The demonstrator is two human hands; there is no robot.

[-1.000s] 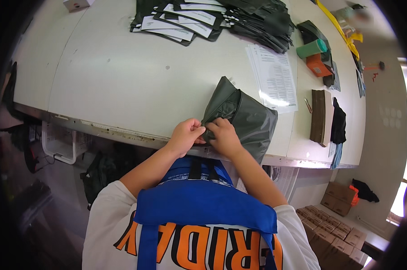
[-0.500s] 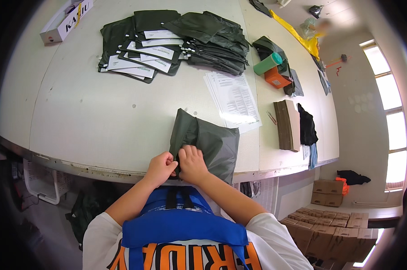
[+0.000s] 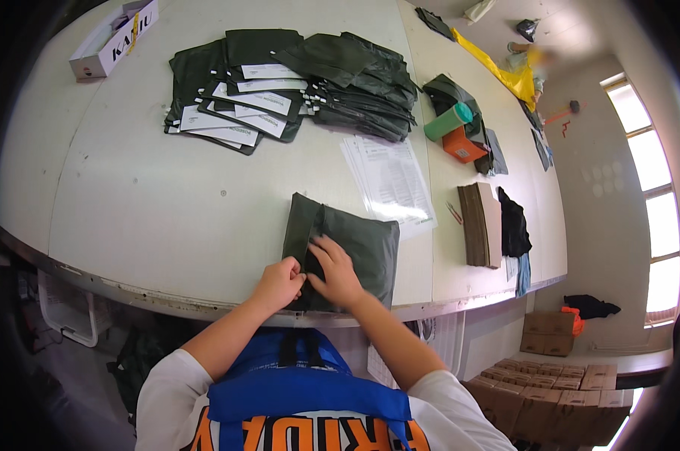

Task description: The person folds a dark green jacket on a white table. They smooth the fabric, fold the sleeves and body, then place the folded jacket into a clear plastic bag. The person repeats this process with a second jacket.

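A dark grey-green plastic mailing bag (image 3: 368,244) lies at the table's front edge, its folded flap along the left side. At the lower end of that flap my left hand (image 3: 281,283) is closed, with the fingertips pinching the bag's edge. My right hand (image 3: 335,273) rests on the bag just right of the flap, its fingers spread and slightly blurred. Beyond the bag, printed paper sheets (image 3: 389,180) lie loosely overlapped. Farther back are stacked dark bags (image 3: 362,90), and beside them more dark bags with white paper slips (image 3: 268,103).
To the right stand a green cylinder (image 3: 446,122), an orange box (image 3: 462,146) and a stack of flat cardboard (image 3: 481,225). Near the cardboard lie small red-handled snips (image 3: 454,213). A white open box (image 3: 114,45) sits far left. Cardboard cartons (image 3: 550,398) are stacked beyond the right edge.
My right hand has shifted right and its fingers have spread out from a curled grip on the flap. The bag lies flatter. My left hand still pinches its edge.
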